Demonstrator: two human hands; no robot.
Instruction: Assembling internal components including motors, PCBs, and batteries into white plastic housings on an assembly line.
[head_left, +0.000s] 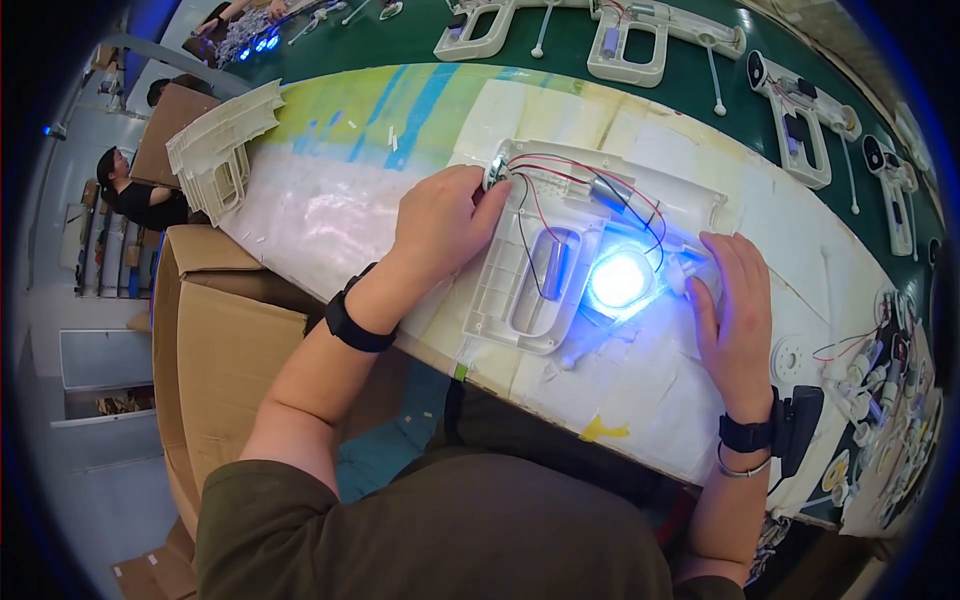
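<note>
An open white plastic housing half (480, 290) with a looped handle lies on the work surface. Red and black wires (575, 165) run across it, past a silver motor-like cylinder (606, 192). My left hand (440, 222) is closed at the housing's upper left end, thumb and fingers pinching a small green circuit board (494, 168). A round lamp (620, 280) glows bright blue-white beside the handle; its glare hides details. Right of it, my right hand (735, 300) curls around a small white plastic piece (684, 270), partly covered by the fingers.
Stacked white shells (225, 150) sit at the far left edge, above an open cardboard box (230, 340). Other part-built housings (630, 45) line the green bench (380, 40) behind. Wired parts (880, 370) crowd the right. A person in black (145, 200) is at left.
</note>
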